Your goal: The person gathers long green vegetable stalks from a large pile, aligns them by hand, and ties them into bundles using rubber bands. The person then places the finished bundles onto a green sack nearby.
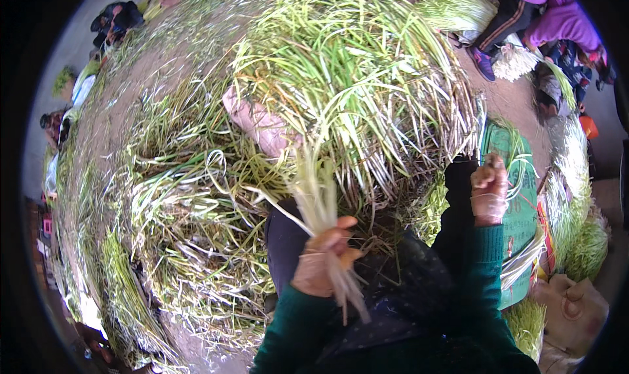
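Observation:
My left hand is closed round a blurred bunch of pale leafy stalks, above my lap. Green leaves point away from me and thin whitish ends hang out below the fist. My right hand is raised to the right, fingers curled, beside a green printed sack. Thin pale strands cross near its wrist and fingers; whether it grips any cannot be told. In front of my knees lies a large heap of long green stalks with whitish lower ends.
Tangled stalks and leaves cover the ground at left. A pink cloth lies partly under the heap. Pale stalks rest on the sack. Beyond it lie more bundles. A person in purple bends at upper right; others sit at far left.

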Demonstrator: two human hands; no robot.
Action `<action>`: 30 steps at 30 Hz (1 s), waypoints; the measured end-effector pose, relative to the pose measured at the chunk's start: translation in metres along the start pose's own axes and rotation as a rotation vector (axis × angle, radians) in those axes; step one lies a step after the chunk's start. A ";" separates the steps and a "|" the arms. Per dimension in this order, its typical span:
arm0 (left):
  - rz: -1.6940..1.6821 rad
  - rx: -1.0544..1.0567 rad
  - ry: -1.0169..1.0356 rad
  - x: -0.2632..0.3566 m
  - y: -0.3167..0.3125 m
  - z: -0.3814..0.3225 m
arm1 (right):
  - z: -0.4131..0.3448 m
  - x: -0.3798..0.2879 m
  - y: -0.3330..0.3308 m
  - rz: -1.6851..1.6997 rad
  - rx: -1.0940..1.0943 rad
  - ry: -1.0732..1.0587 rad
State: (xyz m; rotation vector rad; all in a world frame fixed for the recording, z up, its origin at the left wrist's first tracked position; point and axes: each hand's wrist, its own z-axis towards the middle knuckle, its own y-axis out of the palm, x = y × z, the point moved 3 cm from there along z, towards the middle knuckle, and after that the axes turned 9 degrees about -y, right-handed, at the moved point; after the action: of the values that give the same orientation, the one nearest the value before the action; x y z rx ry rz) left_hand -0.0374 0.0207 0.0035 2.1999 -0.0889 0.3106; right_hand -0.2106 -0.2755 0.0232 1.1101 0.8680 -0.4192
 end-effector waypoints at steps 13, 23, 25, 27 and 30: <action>0.123 0.011 0.617 0.092 0.017 -0.046 | -0.033 0.127 0.082 -1.109 -0.628 0.105; 0.188 -0.042 0.253 0.043 0.010 0.010 | -0.095 0.076 0.117 -0.386 -0.652 0.713; 0.195 0.080 0.250 0.033 0.016 0.023 | -0.114 0.071 0.123 -0.477 -0.737 0.652; 0.184 0.035 0.160 0.032 0.013 0.030 | -0.124 0.066 0.125 -0.537 -0.824 0.727; 0.407 0.138 0.232 0.033 0.009 0.033 | -0.123 0.067 0.117 -0.610 -0.943 0.398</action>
State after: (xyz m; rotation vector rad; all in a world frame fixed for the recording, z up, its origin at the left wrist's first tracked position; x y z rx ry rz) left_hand -0.0007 -0.0097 0.0000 2.2539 -0.3996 0.8174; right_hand -0.1377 -0.1082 0.0194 0.0262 1.5469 -0.2228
